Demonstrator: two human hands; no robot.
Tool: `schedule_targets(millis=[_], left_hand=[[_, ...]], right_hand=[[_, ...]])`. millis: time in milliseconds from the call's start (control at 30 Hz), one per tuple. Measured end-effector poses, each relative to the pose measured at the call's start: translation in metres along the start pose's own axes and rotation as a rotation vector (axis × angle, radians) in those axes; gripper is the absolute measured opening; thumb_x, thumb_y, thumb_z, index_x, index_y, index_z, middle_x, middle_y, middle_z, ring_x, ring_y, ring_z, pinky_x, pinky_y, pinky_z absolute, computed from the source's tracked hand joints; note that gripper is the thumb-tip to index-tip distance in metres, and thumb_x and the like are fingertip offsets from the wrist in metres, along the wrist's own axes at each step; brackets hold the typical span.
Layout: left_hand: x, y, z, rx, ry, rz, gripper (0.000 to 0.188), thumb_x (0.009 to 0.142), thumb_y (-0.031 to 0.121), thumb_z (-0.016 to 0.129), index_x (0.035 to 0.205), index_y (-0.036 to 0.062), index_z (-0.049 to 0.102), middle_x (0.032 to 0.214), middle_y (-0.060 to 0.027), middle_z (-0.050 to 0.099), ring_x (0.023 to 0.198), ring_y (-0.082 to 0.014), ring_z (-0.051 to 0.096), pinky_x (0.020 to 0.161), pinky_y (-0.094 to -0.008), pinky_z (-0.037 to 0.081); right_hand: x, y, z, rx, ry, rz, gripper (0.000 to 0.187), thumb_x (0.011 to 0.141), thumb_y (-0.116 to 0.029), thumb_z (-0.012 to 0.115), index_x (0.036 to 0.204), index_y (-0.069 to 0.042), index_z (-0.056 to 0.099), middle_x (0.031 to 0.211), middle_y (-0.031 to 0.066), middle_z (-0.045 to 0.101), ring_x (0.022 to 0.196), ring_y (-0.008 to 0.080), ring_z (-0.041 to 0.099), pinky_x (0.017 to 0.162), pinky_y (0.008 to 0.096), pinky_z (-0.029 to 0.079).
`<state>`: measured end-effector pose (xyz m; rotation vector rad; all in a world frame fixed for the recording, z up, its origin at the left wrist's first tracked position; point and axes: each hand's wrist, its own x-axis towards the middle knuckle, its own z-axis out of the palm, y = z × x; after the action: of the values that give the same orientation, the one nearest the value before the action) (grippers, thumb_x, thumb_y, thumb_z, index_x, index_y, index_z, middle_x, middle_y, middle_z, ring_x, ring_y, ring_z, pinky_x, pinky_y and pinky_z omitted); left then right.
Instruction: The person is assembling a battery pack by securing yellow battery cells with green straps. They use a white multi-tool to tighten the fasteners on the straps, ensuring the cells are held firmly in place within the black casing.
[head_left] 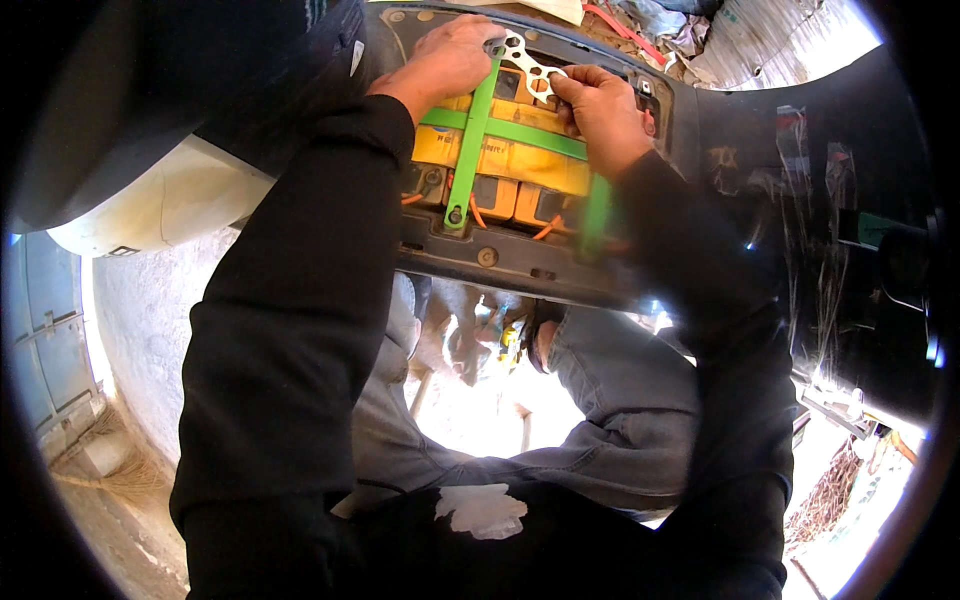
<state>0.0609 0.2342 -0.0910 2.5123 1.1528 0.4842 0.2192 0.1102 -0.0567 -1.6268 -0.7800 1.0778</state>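
A flat silver multi-hole spanner [528, 68] lies over the far end of an upright green strap [475, 140]. Curled fingers of my left hand [450, 60] press against the spanner's left end, at the top of that strap. My right hand [607, 115] pinches the other end between thumb and fingers. A second green strap [535, 138] crosses the first over a row of yellow-and-orange batteries [490, 192]. The upright strap's near end has a bolt [456, 214] through it. Beneath my right wrist another green strap [595, 220] shows blurred. What the spanner engages is hidden by my left fingers.
The batteries sit in a dark-rimmed compartment [487, 257] with orange cables [546, 228]. A black panel [760, 190] stands to the right, a pale rounded body part [165, 200] to the left. My grey-trousered legs [625, 410] are below. Rubbish [665, 30] lies beyond the far edge.
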Motion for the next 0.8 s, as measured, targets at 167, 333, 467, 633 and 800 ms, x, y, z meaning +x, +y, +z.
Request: schedule_targets(millis=[167, 333, 467, 633, 800], left_hand=[[0.001, 0.002, -0.001, 0.068, -0.032, 0.082, 0.042, 0.083, 0.015, 0.050, 0.124, 0.0174, 0.057, 0.134, -0.0055, 0.049, 0.118, -0.0272, 0.050, 0.100, -0.0363, 0.040], [0.003, -0.004, 0.004, 0.045, -0.037, 0.029, 0.042, 0.083, 0.017, 0.051, 0.124, 0.0170, 0.057, 0.134, -0.0054, 0.049, 0.119, -0.0270, 0.049, 0.100, -0.0365, 0.040], [0.005, -0.017, 0.015, 0.080, 0.070, 0.091, 0.043, 0.082, 0.018, 0.052, 0.125, 0.0178, 0.056, 0.134, -0.0052, 0.049, 0.119, -0.0265, 0.050, 0.101, -0.0362, 0.040], [0.007, -0.019, 0.013, 0.015, 0.015, 0.065, 0.043, 0.083, 0.017, 0.053, 0.125, 0.0198, 0.056, 0.134, -0.0052, 0.049, 0.117, -0.0263, 0.052, 0.100, -0.0363, 0.041], [0.004, -0.009, 0.008, 0.060, -0.015, 0.045, 0.041, 0.084, 0.015, 0.051, 0.124, 0.0203, 0.057, 0.133, -0.0053, 0.051, 0.114, -0.0261, 0.053, 0.098, -0.0364, 0.042]], right_hand=[[0.003, 0.001, -0.016, 0.046, -0.021, 0.068, 0.026, 0.086, -0.011, 0.063, 0.102, 0.009, 0.062, 0.070, 0.0066, 0.062, 0.052, 0.0107, 0.053, 0.045, 0.0240, 0.040], [0.011, -0.001, -0.018, -0.016, -0.014, 0.057, 0.025, 0.087, -0.012, 0.062, 0.103, 0.008, 0.062, 0.071, 0.0069, 0.061, 0.052, 0.0109, 0.052, 0.044, 0.0242, 0.040], [0.014, 0.001, -0.021, 0.045, -0.016, 0.102, 0.024, 0.088, -0.011, 0.062, 0.103, 0.007, 0.062, 0.069, 0.0061, 0.060, 0.051, 0.0111, 0.051, 0.044, 0.0240, 0.041], [0.016, 0.003, -0.020, 0.062, -0.010, 0.126, 0.024, 0.087, -0.011, 0.062, 0.102, 0.007, 0.062, 0.066, 0.0057, 0.060, 0.049, 0.0113, 0.051, 0.044, 0.0243, 0.042], [0.016, 0.002, -0.020, -0.041, -0.004, 0.086, 0.022, 0.086, -0.011, 0.062, 0.099, 0.007, 0.064, 0.066, 0.0072, 0.061, 0.048, 0.0122, 0.053, 0.044, 0.0244, 0.044]])
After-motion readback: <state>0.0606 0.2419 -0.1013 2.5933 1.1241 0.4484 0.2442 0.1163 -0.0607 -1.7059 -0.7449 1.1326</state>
